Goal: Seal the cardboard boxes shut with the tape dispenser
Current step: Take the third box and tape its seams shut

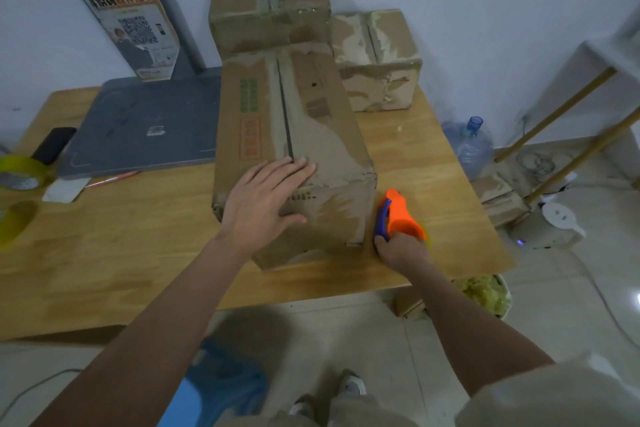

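A long worn cardboard box (311,121) lies on the wooden table (104,253), its top flaps closed with a dark seam running down the middle. My left hand (266,198) rests flat on the box's near top edge, fingers straight, thumb over the front face. My right hand (403,248) grips the orange and blue tape dispenser (398,215), which sits on the table just right of the box's near corner. Two more cardboard boxes stand behind: a taped one (270,0) at the back and a smaller torn one (377,59) to its right.
A grey board (145,125) lies at the left of the table with a dark phone (55,144) and yellow-green tape rolls (20,172) beside it. A water jug (471,146) and a wooden rack (571,107) stand on the floor right. A blue stool (214,388) is below.
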